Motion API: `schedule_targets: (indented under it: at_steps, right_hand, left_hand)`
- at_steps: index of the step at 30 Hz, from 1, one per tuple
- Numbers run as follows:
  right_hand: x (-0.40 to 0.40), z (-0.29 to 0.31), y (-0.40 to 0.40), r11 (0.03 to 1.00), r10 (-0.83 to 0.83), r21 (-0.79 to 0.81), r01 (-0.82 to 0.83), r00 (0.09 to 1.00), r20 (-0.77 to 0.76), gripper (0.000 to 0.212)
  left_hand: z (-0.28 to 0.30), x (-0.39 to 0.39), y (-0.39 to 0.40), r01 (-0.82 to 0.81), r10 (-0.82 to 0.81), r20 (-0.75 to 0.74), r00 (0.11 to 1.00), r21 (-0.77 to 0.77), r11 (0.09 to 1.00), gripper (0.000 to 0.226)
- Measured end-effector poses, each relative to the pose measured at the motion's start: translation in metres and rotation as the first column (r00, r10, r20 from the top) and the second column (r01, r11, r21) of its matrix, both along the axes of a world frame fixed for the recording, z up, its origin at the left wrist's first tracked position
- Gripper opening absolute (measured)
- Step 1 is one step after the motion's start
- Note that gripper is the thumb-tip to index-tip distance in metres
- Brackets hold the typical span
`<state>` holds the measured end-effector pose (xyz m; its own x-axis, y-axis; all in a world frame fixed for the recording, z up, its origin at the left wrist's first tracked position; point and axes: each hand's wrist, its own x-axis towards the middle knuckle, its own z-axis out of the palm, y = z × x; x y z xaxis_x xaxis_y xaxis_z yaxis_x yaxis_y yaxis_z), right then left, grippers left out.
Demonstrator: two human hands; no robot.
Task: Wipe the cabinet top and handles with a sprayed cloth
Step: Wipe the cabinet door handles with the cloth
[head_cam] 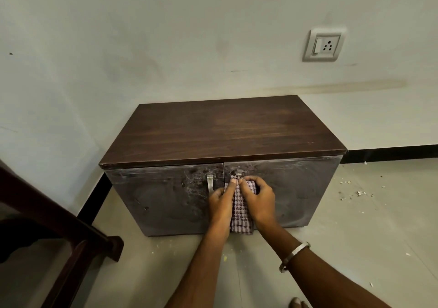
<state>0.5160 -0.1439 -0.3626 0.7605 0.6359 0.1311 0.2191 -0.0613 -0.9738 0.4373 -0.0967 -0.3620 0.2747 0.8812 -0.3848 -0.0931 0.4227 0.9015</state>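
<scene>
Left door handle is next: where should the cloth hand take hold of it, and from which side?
Take the left handle at mid-shaft, coming straight from the front. It is a slim upright metal bar standing off the cabinet door, bare beside the left hand, so the cloth can likely wrap around it and slide along it.

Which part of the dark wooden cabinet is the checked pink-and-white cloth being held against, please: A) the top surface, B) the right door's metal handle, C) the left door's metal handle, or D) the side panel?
B: both hands press the checked pink-and-white cloth around the right door's metal handle, while the left door's metal handle stays bare.
</scene>
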Motion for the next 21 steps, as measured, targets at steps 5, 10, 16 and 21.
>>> schedule_targets:
  at_steps: [5,10,16,21]
  right_hand:
    - [0.001,0.013,0.006,1.000,-0.018,0.000,0.018,1.000,0.006,0.010]
    - [0.002,0.012,0.007,0.999,-0.051,0.007,0.052,0.997,-0.059,0.012]
    - [-0.003,0.006,0.010,0.988,-0.138,0.042,0.147,0.976,-0.167,0.008]
    - [-0.007,0.000,0.012,0.968,-0.213,0.076,0.239,0.944,-0.253,0.005]
  left_hand:
    - [0.010,0.004,0.006,0.000,0.000,0.000,1.000,-0.064,0.998,0.026]
    - [0.012,0.007,0.007,-0.001,0.000,-0.021,1.000,-0.037,0.999,0.026]
    - [0.016,0.008,0.009,-0.003,0.018,-0.130,0.991,0.118,0.993,0.024]
    - [0.019,0.007,0.008,0.068,-0.002,-0.200,0.980,0.326,0.943,0.029]
